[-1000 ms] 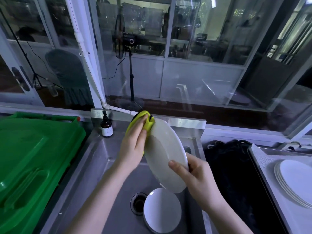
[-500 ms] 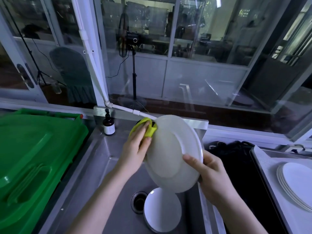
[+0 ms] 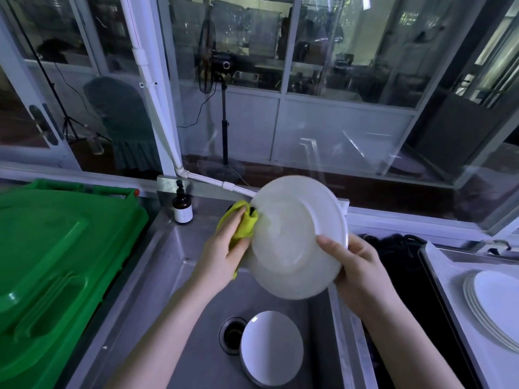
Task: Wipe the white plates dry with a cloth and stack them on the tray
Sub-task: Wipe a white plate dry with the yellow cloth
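One white plate (image 3: 295, 240) tilted; right fingers (image 3: 329, 246) grip rim, left fingers (image 3: 231, 224) clutch yellow cloth (image 3: 250, 223).

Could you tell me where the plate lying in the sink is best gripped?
Probably pinch the plate at its left rim, coming from above, where it appears to overlap the drain. It lies nearly flat, and the sink wall crowds its right side.

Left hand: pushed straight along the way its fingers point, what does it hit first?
The left hand holds the yellow cloth against the white plate, so the plate's left rim comes first. Behind it is likely the white pipe, though depth is unclear.
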A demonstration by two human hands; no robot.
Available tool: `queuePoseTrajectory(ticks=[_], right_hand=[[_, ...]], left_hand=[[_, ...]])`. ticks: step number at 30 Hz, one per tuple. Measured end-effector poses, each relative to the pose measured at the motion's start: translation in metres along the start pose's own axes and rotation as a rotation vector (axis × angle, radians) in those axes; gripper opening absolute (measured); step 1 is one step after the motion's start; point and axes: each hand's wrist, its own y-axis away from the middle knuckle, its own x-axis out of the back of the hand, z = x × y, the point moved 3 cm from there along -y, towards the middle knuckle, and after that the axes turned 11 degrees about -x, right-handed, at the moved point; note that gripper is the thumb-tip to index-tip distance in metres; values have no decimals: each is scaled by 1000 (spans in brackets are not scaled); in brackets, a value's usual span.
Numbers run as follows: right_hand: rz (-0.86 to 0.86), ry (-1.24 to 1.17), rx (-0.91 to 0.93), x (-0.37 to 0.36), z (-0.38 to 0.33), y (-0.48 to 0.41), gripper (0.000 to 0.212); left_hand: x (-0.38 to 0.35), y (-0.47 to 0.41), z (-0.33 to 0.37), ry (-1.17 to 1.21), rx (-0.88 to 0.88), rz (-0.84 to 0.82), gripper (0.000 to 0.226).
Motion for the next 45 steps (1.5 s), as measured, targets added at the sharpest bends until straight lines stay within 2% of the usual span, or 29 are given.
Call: queuePoseTrajectory(ticks=[3, 7, 9, 13, 18, 22, 26, 29, 32, 36, 39, 41, 45], right_hand=[[40, -161, 2, 3, -10, -9, 18], [110, -319, 18, -3, -13, -21, 24], [131, -322, 10, -4, -11, -22, 17], [111, -351, -15, -4, -7, -13, 20], [185, -443, -35, -14, 0, -18, 22], [219, -483, -112, -28, 16, -20, 26], [203, -469, -185, -32, 25, -17, 21], [202, -471, -168, -27, 20, -18, 25], [206, -495, -123, -19, 16, -16, 28], [204, -481, -140, -19, 22, -13, 25], [179, -495, -176, -28, 32, -9, 34], [147, -498, -182, -30, 37, -7, 39], [90, -350, -170, -25, 40, 5, 27]], left_hand=[[-17, 35, 0, 73, 42, 38, 60], [-51, 52, 25, 16, -176, 44, 58], [-57, 50, 27, 4, -230, 75, 56], [-44, 40, 9, 24, -105, 233, 53], [-50, 47, 22, -295, -361, 119, 58], [-62, 50, 40, -521, -442, 68, 69], [-60, 42, 57, -631, -494, -43, 62], [-52, 39, 54, -550, -450, -27, 48], [-42, 43, 41, -437, -358, 48, 46], [-50, 48, 49, -513, -466, -44, 46], [-52, 35, 60, -552, -505, -105, 47], [-48, 20, 59, -515, -445, -115, 45], [-24, -11, 33, -392, -170, -105, 44]])
